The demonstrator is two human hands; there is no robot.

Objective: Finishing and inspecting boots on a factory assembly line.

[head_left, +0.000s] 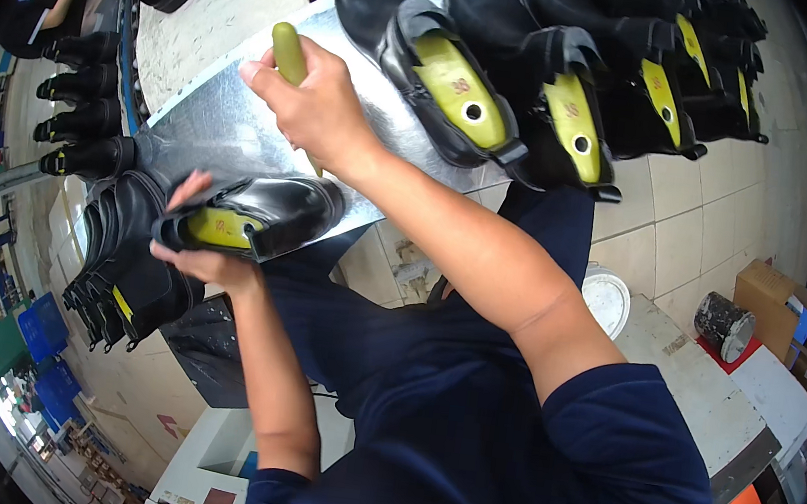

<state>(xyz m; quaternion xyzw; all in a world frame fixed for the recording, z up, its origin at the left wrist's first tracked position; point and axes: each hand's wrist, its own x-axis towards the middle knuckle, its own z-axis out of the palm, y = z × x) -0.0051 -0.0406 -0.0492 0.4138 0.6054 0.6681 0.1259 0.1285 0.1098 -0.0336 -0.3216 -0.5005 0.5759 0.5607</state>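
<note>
The person wears a dark navy short-sleeved shirt and matching navy trousers, forearms bare.

Beyond the hands, two black boots on yellow lasts (462, 89) stand on the metal shelf (229, 123). A grey can (724, 325) and cardboard box (767, 293) sit far right; blue crates (41, 330) lie lower left.

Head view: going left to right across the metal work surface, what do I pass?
Row of black boots at the left edge → left hand holding a black shoe → right hand gripping a yellow-green tool handle → two black boots on yellow lasts.
</note>
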